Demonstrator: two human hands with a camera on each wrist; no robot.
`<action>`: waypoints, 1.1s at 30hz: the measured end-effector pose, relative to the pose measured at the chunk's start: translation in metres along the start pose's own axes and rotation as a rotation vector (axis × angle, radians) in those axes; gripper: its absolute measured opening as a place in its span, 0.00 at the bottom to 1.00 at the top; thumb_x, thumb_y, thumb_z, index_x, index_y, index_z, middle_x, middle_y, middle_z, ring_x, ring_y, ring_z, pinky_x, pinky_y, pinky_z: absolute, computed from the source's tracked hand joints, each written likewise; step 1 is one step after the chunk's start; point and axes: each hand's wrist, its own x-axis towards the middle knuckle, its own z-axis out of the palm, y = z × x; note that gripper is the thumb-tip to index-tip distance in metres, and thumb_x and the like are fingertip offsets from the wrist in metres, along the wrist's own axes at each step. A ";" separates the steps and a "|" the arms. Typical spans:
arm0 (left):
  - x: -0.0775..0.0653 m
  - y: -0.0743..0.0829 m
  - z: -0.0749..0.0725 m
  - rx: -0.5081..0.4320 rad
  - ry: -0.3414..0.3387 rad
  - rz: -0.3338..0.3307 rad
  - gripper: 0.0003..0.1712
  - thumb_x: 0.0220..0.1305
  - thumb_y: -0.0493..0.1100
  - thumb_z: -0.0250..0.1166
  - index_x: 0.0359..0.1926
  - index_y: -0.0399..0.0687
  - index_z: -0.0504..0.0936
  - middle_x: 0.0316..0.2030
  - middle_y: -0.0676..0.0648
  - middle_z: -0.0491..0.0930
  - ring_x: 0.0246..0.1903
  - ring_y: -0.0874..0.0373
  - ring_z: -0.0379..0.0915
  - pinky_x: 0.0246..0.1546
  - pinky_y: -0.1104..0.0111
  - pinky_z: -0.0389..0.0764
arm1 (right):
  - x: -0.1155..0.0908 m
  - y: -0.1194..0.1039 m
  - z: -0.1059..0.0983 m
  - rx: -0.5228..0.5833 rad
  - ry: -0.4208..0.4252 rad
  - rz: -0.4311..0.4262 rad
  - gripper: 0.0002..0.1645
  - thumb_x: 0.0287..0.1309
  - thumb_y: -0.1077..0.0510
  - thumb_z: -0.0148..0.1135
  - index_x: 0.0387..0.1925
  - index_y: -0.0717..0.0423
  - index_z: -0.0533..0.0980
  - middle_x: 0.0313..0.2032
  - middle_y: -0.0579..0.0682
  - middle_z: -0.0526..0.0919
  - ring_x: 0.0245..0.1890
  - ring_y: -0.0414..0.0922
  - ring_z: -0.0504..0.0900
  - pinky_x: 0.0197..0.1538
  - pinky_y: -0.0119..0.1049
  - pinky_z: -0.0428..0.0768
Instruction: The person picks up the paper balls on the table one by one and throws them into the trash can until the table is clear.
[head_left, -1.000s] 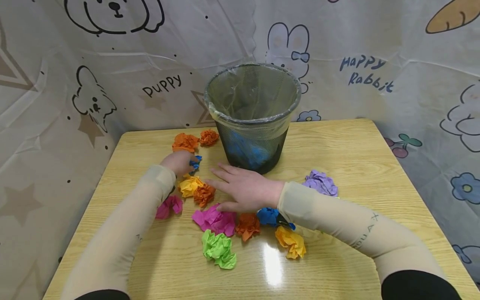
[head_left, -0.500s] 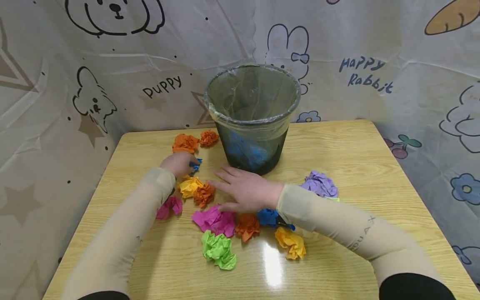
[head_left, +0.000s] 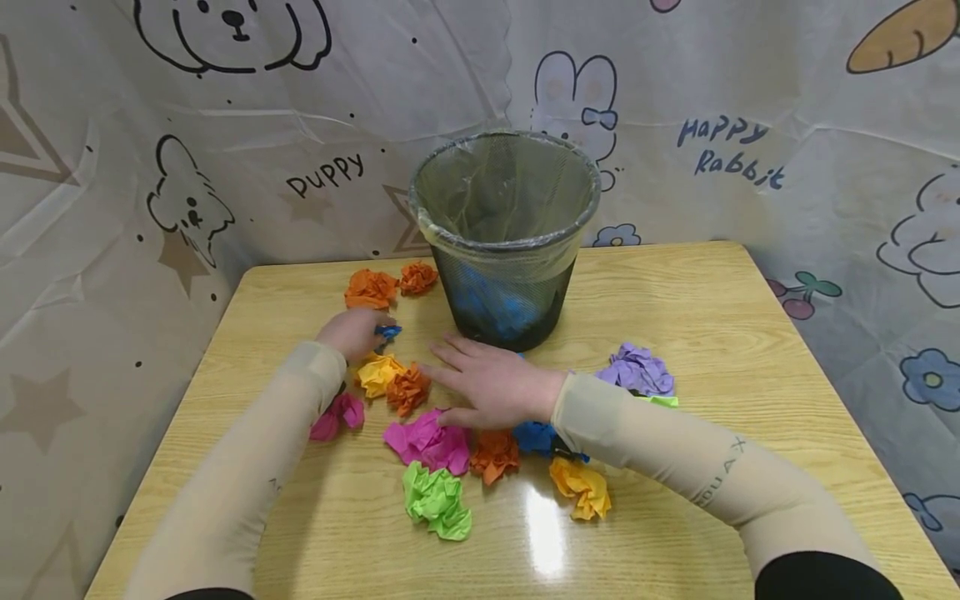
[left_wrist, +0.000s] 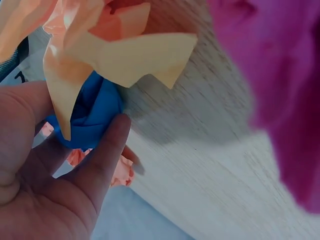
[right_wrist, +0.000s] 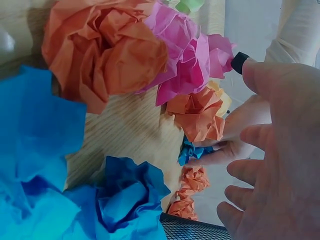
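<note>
My left hand (head_left: 354,335) pinches a blue crumpled paper ball (left_wrist: 97,112) between thumb and fingers, left of the bin. Just in front of that hand sit a yellow paper ball (head_left: 378,375) and an orange one (head_left: 408,390). With fingers spread, my right hand (head_left: 495,383) is held palm down before the bin, holding nothing. Its thumb overlaps a magenta paper ball (head_left: 429,442) in the head view. Beneath the right hand and mostly hidden by it in the head view, a blue paper ball (right_wrist: 131,192) shows in the right wrist view.
A lined mesh wastebasket (head_left: 504,283) with blue paper inside stands at the table's back. Two orange balls (head_left: 371,289) lie beyond my left hand. Green (head_left: 437,502), orange (head_left: 494,457) and yellow balls (head_left: 581,489) lie in front; a purple ball (head_left: 637,370) lies right.
My left hand has drawn slightly toward me with the blue paper ball, less of which shows now. The right hand has barely shifted.
</note>
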 end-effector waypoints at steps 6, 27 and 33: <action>-0.002 -0.007 -0.004 -0.013 0.017 0.012 0.14 0.72 0.36 0.65 0.55 0.39 0.86 0.46 0.42 0.87 0.46 0.45 0.82 0.51 0.48 0.81 | 0.000 -0.001 0.000 -0.008 0.012 -0.011 0.49 0.72 0.26 0.43 0.83 0.43 0.48 0.81 0.55 0.47 0.80 0.56 0.44 0.79 0.42 0.45; -0.038 -0.014 -0.083 -0.078 0.173 0.033 0.16 0.74 0.38 0.62 0.57 0.34 0.85 0.45 0.37 0.85 0.42 0.45 0.79 0.46 0.48 0.80 | -0.009 -0.006 -0.062 -0.045 0.083 -0.096 0.48 0.72 0.26 0.41 0.82 0.44 0.49 0.81 0.55 0.45 0.80 0.54 0.38 0.79 0.42 0.43; -0.049 0.001 -0.116 -0.064 0.264 0.048 0.16 0.74 0.38 0.62 0.57 0.34 0.84 0.50 0.34 0.82 0.48 0.40 0.79 0.51 0.45 0.78 | -0.018 -0.011 -0.104 -0.118 0.131 -0.134 0.49 0.72 0.25 0.39 0.83 0.44 0.47 0.81 0.53 0.42 0.81 0.53 0.37 0.79 0.41 0.42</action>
